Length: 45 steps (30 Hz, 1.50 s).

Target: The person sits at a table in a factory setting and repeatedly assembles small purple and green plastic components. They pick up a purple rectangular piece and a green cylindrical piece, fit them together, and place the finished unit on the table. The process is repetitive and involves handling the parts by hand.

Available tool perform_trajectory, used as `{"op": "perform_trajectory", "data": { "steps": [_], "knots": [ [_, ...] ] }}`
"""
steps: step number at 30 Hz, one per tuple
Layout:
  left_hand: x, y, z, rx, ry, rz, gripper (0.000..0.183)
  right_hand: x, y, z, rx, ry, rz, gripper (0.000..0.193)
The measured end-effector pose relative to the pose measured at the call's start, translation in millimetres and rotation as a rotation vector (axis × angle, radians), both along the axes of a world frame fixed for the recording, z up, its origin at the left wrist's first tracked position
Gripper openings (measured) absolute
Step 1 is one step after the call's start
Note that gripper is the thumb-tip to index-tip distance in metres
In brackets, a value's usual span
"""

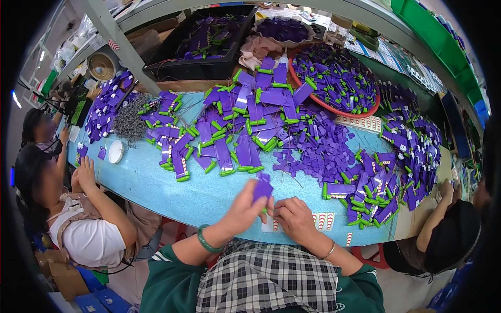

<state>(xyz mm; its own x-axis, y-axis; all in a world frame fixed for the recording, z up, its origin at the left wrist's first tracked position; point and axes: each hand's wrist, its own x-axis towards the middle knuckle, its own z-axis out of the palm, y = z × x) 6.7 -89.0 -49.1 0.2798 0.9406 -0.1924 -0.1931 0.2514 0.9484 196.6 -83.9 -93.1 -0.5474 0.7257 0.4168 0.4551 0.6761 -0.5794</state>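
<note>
My left hand [247,207] is closed round a flat purple plastic part [263,189], which stands up out of the fingers; a bit of green shows at its lower end. Close beside it, my right hand [295,219] has its fingers pinched together, and whatever is between them is too small to make out. Beneath the right hand lies a white sheet of red-and-white chevron stickers [324,221], partly covered by it. A large pile of purple parts with green ends [250,109] spreads over the blue tabletop [209,190] beyond my hands.
Small purple pieces [318,151] lie mid-table. To the right are striped parts with green ends [368,195]. Behind stand a red basket [377,107] and a black tray [156,70], both filled. A metal post [125,47] rises at left. People sit at left [94,235] and right [443,240].
</note>
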Motion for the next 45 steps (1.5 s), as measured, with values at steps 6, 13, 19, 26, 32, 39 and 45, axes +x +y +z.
{"op": "perform_trajectory", "data": {
  "steps": [6, 13, 19, 26, 32, 39, 45],
  "knots": [
    [2, -6, -47, -0.093, 0.051, -0.066, 0.02, 18, 1, 0, -0.834, 0.598, 0.038, 0.011],
    [5, 5, -1, 0.022, 0.171, -0.184, 0.011, 27, 18, 36, -0.865, 0.54, -0.012, 0.017],
    [13, 9, -4, -0.003, 0.058, -0.066, 0.009, 13, 14, 60, -0.466, 0.518, -0.201, 0.029],
    [25, 6, -6, -0.098, -0.213, -0.038, 0.016, 9, 9, 41, -0.673, 0.638, -0.136, 0.01],
    [23, 4, -9, -0.27, -0.453, -0.081, 0.039, 10, 10, 37, -0.782, 0.586, -0.149, 0.01],
    [25, 3, -8, -0.267, -0.511, -0.124, 0.045, 14, 10, 30, -0.781, 0.537, -0.144, 0.01],
    [25, 2, -8, -0.27, -0.498, -0.127, 0.045, 13, 9, 28, -0.785, 0.558, -0.137, 0.01]
  ]
}}
